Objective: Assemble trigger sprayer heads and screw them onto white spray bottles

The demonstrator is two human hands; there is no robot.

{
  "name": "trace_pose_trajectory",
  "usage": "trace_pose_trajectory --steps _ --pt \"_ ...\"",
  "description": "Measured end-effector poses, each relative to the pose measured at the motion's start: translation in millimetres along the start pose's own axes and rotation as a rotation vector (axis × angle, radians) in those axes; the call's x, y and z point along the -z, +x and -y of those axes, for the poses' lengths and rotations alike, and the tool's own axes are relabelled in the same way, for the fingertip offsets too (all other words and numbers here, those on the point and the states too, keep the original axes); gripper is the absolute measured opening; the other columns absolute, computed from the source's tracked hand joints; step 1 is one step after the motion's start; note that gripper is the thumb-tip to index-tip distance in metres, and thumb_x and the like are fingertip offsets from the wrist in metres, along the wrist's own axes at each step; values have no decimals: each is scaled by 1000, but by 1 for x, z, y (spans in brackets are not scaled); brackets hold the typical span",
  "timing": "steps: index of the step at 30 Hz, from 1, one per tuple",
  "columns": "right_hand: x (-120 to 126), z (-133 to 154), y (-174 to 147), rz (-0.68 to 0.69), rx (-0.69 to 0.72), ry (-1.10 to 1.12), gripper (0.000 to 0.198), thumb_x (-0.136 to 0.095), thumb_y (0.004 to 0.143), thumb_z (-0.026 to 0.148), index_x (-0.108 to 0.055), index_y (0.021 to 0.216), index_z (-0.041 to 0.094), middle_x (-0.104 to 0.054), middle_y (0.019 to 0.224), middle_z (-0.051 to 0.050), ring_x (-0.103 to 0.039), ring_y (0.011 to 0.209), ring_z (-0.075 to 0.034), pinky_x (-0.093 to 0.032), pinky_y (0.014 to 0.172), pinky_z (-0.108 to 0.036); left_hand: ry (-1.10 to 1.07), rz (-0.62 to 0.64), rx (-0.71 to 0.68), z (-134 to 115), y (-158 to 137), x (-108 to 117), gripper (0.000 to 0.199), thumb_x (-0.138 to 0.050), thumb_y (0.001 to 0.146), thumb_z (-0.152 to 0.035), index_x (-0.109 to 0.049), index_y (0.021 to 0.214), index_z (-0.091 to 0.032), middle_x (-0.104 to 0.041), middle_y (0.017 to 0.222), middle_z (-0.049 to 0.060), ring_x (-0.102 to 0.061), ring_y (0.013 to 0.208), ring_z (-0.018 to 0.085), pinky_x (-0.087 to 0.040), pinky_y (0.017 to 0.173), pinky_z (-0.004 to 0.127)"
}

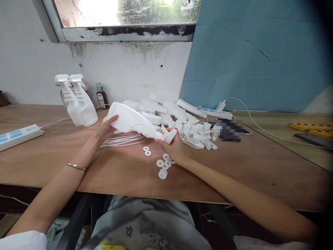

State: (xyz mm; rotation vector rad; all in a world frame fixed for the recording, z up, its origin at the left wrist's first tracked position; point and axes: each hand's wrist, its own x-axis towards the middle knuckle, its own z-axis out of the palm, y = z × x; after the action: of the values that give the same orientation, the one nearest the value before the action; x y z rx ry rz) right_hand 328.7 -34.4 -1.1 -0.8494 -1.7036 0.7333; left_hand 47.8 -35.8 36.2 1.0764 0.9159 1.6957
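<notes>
My left hand grips the base end of a white plastic spray bottle, tilted with its neck pointing right and down. Around a white trigger spray head my right hand is closed, and the head meets the bottle's neck. How far it is screwed on I cannot tell. Below the hands lie several white ring washers, with two more washers to their left. Thin white dip tubes rest under the bottle. Behind and to the right are piled loose bottles and spray heads.
Two spray bottles with heads stand at the back left, near a small dark bottle. One power strip lies at left, another power strip by the wall. A cable crosses the right side.
</notes>
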Motion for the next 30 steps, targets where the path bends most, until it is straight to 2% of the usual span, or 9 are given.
trace_pose_trajectory --steps 4,8,10,14,19,25,27,30 --pt "2 3 2 -2 93 -53 26 -65 68 30 -51 88 21 -58 82 1 -53 74 -16 -43 69 -30 5 7 11 0 1 0 37 -67 70 -23 -56 105 -15 -63 106 9 -56 107 26 -51 88 34" --pt "3 2 2 -9 201 -26 18 -60 70 19 -53 86 21 -61 94 -1 -55 85 -17 -43 77 -31 47 8 24 1 0 -2 38 -67 70 -25 -55 104 -15 -64 103 10 -56 105 26 -51 87 36" --pt "3 1 3 -32 212 2 18 -59 70 16 -53 86 21 -61 98 -2 -56 88 -17 -43 78 -31 58 26 33 2 0 -2 38 -68 70 -26 -56 104 -15 -64 103 10 -56 105 26 -51 87 37" --pt "4 1 3 -58 138 23 24 -62 68 21 -52 90 21 -62 98 -2 -57 87 -17 -44 77 -31 74 76 17 2 1 1 42 -72 66 -28 -56 103 -16 -63 103 10 -56 106 27 -50 87 38" --pt "5 4 4 -87 -11 22 37 -70 63 36 -53 92 19 -62 81 0 -56 69 -16 -45 63 -29 74 112 -23 -3 6 8 49 -76 59 -29 -56 102 -19 -61 107 9 -53 108 27 -49 88 39" --pt "4 8 4 -18 -126 132 32 -65 67 43 -57 85 18 -60 70 -1 -55 60 -15 -45 55 -27 84 140 -39 -12 0 1 50 -73 59 -15 -55 103 -28 -57 113 1 -51 108 21 -46 90 42" --pt "4 9 4 -18 -122 128 31 -66 67 43 -58 85 18 -59 70 0 -55 61 -15 -46 56 -27 52 153 -14 -15 -3 -3 47 -71 60 -18 -56 103 -28 -58 111 1 -51 108 22 -46 89 43" --pt "4 8 3 -14 -85 90 30 -65 68 42 -57 85 19 -59 72 0 -55 63 -16 -45 58 -28 -51 173 26 -18 -6 -5 37 -67 65 -34 -59 99 -25 -60 106 4 -49 111 26 -46 89 44"
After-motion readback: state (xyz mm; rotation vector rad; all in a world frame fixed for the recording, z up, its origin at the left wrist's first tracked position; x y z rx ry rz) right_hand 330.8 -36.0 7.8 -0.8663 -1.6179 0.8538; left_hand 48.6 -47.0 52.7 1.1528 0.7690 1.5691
